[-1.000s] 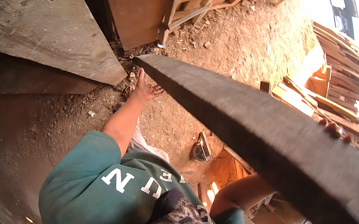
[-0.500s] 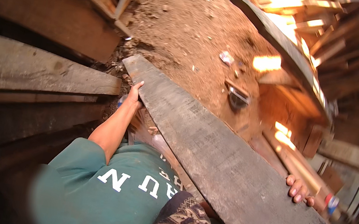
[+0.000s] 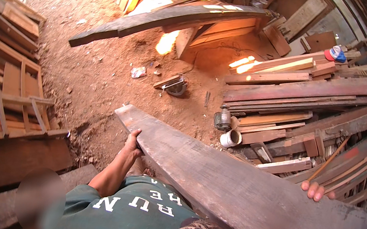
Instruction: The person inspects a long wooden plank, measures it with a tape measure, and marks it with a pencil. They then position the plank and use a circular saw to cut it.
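A long, wide, weathered grey plank (image 3: pixel 230 185) lies across my front, its narrow end pointing up and left, its broad end running off toward the lower right. My left hand (image 3: pixel 132 145) is closed on the near edge by the narrow end, thumb up on the top face. At the far edge, toward the broad end, the fingertips of my right hand (image 3: pixel 318 191) curl over the board; the rest of that hand is hidden beneath it. Beyond, a dark curved beam (image 3: pixel 160 19) rests raised above the sawdust-strewn ground.
Past the plank a circular saw (image 3: pixel 176 85) lies on the ground (image 3: pixel 112 78). A white bucket (image 3: pixel 231 138) and a metal motor-like tool (image 3: pixel 222 117) stand beside stacked planks (image 3: pixel 304 88) on the right. Wooden frames (image 3: pixel 6 99) line the left. A cap (image 3: pixel 335 53) sits on the stack.
My view has swung to the right, bringing the stacked planks, bucket and saw into clearer sight. Both hands keep their hold on the plank, which has turned along with me.
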Demonstrator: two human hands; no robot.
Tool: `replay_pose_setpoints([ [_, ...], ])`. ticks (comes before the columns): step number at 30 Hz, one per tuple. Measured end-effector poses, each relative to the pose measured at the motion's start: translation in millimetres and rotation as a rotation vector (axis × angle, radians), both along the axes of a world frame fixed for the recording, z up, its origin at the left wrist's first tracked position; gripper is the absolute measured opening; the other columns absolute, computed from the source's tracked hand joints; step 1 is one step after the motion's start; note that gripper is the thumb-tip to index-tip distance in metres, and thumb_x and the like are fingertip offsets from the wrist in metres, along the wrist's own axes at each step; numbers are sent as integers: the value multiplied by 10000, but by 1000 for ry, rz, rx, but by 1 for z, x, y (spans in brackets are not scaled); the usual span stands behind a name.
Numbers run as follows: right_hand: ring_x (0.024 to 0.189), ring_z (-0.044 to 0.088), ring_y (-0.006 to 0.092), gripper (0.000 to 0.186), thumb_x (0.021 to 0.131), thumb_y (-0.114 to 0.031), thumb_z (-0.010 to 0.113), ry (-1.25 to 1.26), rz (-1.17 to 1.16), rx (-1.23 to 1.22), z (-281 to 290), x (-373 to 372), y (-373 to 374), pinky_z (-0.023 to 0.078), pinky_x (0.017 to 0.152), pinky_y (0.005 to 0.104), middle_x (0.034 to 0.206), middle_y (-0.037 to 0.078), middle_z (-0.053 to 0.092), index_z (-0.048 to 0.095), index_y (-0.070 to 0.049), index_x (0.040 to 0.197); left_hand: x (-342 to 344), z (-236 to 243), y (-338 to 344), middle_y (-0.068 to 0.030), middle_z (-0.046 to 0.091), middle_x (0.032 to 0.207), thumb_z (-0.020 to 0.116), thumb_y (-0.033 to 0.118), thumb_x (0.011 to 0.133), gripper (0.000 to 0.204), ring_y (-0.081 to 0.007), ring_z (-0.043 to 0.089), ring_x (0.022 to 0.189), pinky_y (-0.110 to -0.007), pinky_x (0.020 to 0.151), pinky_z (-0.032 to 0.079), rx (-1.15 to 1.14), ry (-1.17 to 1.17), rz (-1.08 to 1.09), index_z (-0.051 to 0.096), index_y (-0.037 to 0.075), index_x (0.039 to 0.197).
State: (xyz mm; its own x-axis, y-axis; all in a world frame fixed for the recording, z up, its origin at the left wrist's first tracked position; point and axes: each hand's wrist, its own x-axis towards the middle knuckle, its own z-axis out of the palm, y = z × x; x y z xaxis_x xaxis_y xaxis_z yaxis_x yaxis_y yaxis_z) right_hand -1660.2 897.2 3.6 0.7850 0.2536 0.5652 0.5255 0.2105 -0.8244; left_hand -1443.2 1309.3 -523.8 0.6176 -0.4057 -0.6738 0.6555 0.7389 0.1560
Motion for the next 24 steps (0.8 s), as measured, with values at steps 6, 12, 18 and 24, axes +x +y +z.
replay_pose_setpoints([
  [6, 1235, 569, 267, 490, 1132, -384, 323, -84, -288, -94, 23, -54, 24, 373, 1112, 475, 1236, 119, 648, 509, -111, 1494, 86, 88, -59, -216, 524, 1525, 608, 461, 935, 735, -407, 521, 1370, -648, 1160, 351, 15, -116, -258, 444, 44, 1517],
  [12, 1277, 538, 267, 523, 1131, -404, 320, -123, -401, -95, 33, -49, 2, 364, 1133, 476, 1304, 118, 607, 468, -79, 1514, 201, 134, -138, -221, 533, 1511, 596, 459, 945, 731, -403, 528, 1365, -609, 1160, 374, 12, -221, -428, 441, 31, 1517],
  [18, 1295, 522, 271, 544, 1126, -426, 316, -191, -695, -19, 15, 2, -11, 357, 1143, 476, 1333, 118, 578, 448, -80, 1524, 298, 179, -270, -218, 493, 1555, 567, 437, 981, 723, -404, 474, 1424, -597, 1195, 322, -42, -303, -579, 413, 10, 1543],
  [24, 1313, 506, 274, 565, 1120, -448, 312, -248, -890, 9, -2, 71, -76, 351, 1153, 477, 1362, 118, 548, 429, -81, 1534, 396, 197, -421, -237, 482, 1557, 575, 420, 990, 719, -400, 461, 1433, -581, 1210, 314, -74, -331, -659, 401, -3, 1545],
])
